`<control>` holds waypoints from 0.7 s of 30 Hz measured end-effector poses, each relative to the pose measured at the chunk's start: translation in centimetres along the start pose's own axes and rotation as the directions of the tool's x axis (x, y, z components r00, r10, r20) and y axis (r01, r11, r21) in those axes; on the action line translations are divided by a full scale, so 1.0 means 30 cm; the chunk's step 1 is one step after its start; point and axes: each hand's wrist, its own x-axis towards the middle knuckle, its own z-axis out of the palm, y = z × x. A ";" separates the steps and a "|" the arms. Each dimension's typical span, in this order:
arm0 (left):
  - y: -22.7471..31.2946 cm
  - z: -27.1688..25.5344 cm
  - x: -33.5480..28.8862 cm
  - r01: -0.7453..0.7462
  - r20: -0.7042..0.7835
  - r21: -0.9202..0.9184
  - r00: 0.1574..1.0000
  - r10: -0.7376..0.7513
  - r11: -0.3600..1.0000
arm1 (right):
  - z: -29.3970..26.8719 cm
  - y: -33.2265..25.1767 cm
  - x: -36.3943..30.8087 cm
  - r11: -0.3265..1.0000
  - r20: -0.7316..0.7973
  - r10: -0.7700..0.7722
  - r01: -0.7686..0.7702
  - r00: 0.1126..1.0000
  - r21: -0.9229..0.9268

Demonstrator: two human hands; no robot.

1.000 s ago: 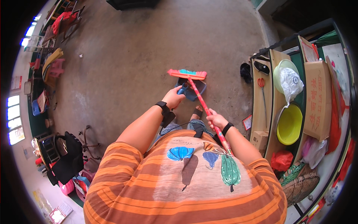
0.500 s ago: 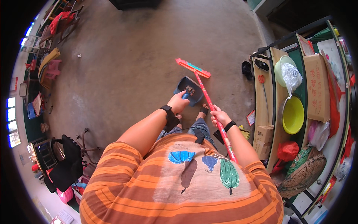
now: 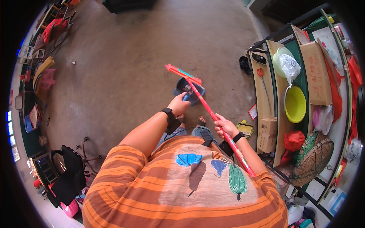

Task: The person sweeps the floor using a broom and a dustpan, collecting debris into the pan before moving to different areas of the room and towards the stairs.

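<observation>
Two hands apart, both clamped: left hand (image 3: 177,105) on dustpan (image 3: 194,100) handle, twelve o'clock, likely steadying it; right hand (image 3: 225,127) on broom (image 3: 205,103) mid-shaft for control, head at that hand's eleven, dustpan contact unclear.

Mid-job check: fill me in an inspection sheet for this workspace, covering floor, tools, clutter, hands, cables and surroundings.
Surface: grey-brown floor, a small pale scrap toward the left.
Job's things: red broom, its head by the far edge of the blue dustpan; pan contents hard to make out.
Clutter: yellow-green items on the floor near the shelf unit.
Hands: left hand grips the dustpan handle; right hand grips the broom handle.
Cables: a thin dark cord seems to run near the waist; path unclear.
Surroundings: shelf unit at right with basins and a cardboard box; black chair at left.
</observation>
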 end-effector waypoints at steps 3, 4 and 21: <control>0.020 0.023 -0.070 0.047 -0.005 -0.042 0.999 -0.047 0.998 | -0.024 -0.005 0.072 0.996 -0.054 -0.021 0.016 0.998 -0.090; 0.019 0.032 -0.079 0.052 -0.008 -0.046 0.999 -0.053 0.998 | -0.040 -0.009 0.107 0.990 -0.078 -0.033 0.022 0.996 -0.136; -0.102 0.153 -0.151 0.032 -0.057 -0.105 0.998 -0.038 0.994 | -0.220 0.143 -0.076 0.994 0.093 0.064 -0.055 0.994 -0.094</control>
